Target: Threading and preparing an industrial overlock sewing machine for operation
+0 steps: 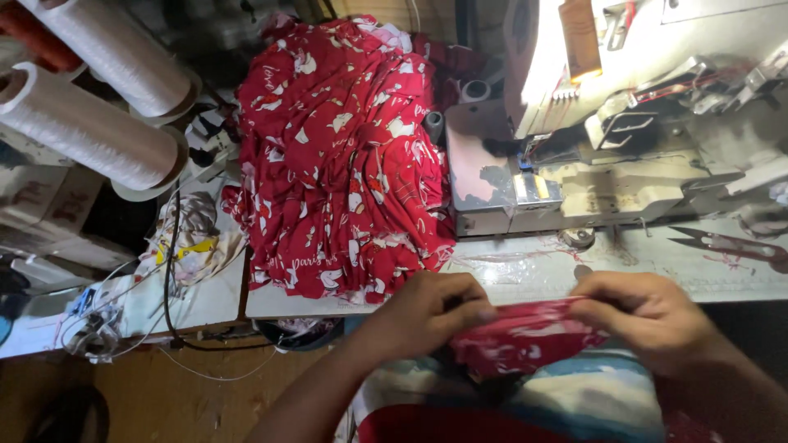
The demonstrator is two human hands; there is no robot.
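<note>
— What have the two hands got hold of?

— A small piece of red cotton cloth printed with white figures (525,338). The left hand (431,312) pinches its left end between thumb and curled fingers, and the right hand (648,316) pinches the right end the same way, so the cloth is stretched between them, just in front of the near edge of the pale worktable (525,275).

— How much room is there around the hands?

— Just beyond the knuckles a narrow bare strip of tabletop runs along the edge. Past that strip, ahead of the right hand, stands the grey metal sewing machine (624,131), its lamp shining brightly. Ahead of the left hand, and reaching up to the table edge, lies a tall heap of the same red printed fabric (345,156). Below the hands is the person's lap in striped blue, white and red clothing (574,402).

— Anything lying near the right hand?

— A pair of dark-handled thread snips (726,244) rests on the table, beyond and to the right of it, apart from the fingers.

— And on the far left?

— Well away from the left hand, two big cones of white thread (90,127) lean over a cluttered side shelf (205,295) with loose black cable and a crumpled clear bag holding yellow and white scraps (189,242). I cannot tell more of its contents.
</note>
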